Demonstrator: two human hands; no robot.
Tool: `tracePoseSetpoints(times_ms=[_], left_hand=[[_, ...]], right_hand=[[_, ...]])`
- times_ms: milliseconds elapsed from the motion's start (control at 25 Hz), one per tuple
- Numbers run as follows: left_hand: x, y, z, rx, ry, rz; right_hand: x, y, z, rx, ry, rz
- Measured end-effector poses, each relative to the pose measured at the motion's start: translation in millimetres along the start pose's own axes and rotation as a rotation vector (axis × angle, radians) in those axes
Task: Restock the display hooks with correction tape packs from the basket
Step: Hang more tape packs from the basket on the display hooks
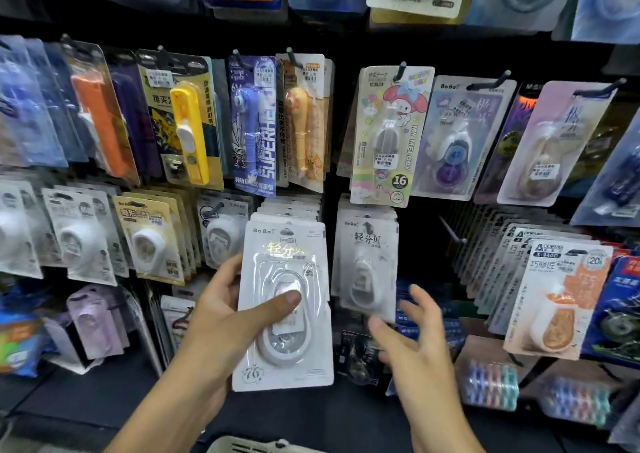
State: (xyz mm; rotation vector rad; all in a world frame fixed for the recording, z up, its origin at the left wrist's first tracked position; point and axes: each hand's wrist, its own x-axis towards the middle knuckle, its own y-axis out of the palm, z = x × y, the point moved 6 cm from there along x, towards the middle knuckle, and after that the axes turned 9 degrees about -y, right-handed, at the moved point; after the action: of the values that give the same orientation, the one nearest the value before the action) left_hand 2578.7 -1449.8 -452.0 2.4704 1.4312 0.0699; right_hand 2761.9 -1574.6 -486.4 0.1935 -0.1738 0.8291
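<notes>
A white correction tape pack stands upright in front of the display wall, gripped by the left hand: the thumb presses across the clear blister on its front while the fingers curl behind its left edge. Its top overlaps a row of matching packs hanging behind. The right hand hovers just right of the pack, fingers spread and holding nothing, below another hanging stack. A basket rim shows at the bottom edge.
</notes>
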Motion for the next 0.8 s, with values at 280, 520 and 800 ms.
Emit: tracePoseSetpoints(times_ms=[280,520,800], left_hand=[[-1.7,23.3,15.4,0.013,-0.071,0.188],[7.8,-4.6,9.1,0.093,0.014,-0.151],[5.9,-19.5,-7.9,0.044,0.166,-0.286]], right_hand=[[-9.3,31.5,5.4,0.193,0.003,0.149],[8.4,5.5,10.8,0.069,0.044,0.132],[20.3,-14.3,2.6,-0.006,0.088,-0.023]])
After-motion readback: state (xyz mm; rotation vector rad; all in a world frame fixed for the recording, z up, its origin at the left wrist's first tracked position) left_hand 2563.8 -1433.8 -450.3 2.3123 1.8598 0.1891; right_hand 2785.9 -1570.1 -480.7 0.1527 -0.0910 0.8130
